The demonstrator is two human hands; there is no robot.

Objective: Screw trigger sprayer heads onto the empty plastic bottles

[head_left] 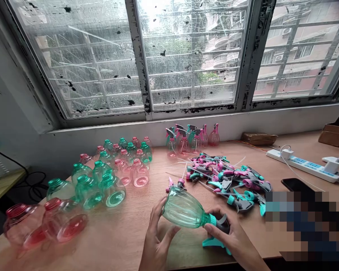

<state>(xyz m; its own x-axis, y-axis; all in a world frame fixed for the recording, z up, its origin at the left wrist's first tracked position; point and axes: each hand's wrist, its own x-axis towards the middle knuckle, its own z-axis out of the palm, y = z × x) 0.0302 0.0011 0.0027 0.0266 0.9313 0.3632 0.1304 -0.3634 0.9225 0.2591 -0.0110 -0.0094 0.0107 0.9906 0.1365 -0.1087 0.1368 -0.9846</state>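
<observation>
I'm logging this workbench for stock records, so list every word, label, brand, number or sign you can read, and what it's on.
No text can be read anywhere.
Held green bottle: no lettering visible.
Power strip: any markings are too small to read.
Brown packet by the wall: any print is too blurred to read.

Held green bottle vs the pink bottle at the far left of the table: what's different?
Colour: the held green bottle is green; the far-left pink bottle is reddish pink.
Pose: the green one is tipped on its side, while the pink one stands on the table.
Top: the green one has a spray head at its neck; the pink one's has none.
Shared: both are see-through, with necks narrower than their bodies.
</observation>
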